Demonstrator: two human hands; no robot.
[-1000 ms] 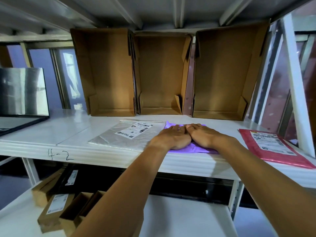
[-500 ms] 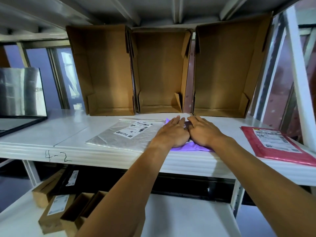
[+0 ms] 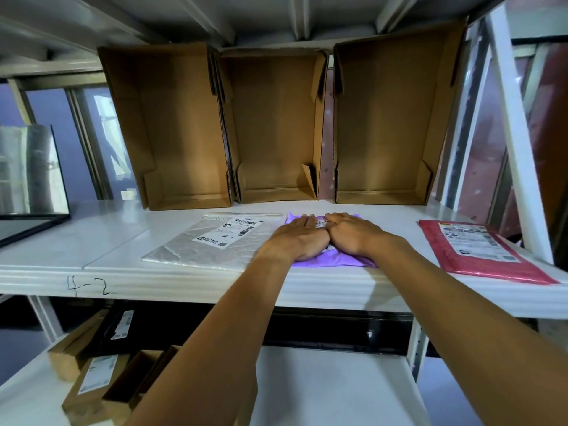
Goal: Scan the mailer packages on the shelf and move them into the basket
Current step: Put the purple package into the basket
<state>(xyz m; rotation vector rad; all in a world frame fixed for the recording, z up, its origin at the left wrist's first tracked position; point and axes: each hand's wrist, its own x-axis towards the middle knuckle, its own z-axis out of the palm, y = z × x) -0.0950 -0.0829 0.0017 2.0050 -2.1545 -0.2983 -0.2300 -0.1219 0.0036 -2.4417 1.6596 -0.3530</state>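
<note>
A purple mailer (image 3: 335, 261) lies flat near the front of the white shelf (image 3: 92, 241). My left hand (image 3: 299, 239) and my right hand (image 3: 353, 235) rest side by side on top of it, fingers straight, covering most of it; a strip of its label shows between them. Left of it lies a silver mailer (image 3: 212, 241) with a white label. A red mailer (image 3: 479, 250) with a label lies at the right end of the shelf. No basket and no scanner are in view.
Three open cardboard boxes (image 3: 273, 127) stand against the back of the shelf. A dark-framed panel (image 3: 27, 179) is at the far left. Several small cardboard boxes (image 3: 92, 376) sit on the lower shelf at left. A white upright post (image 3: 519, 133) stands at right.
Both hands have stayed on the purple mailer, sliding slightly toward the back of the shelf and spreading flatter over it. More of the label shows between them.
</note>
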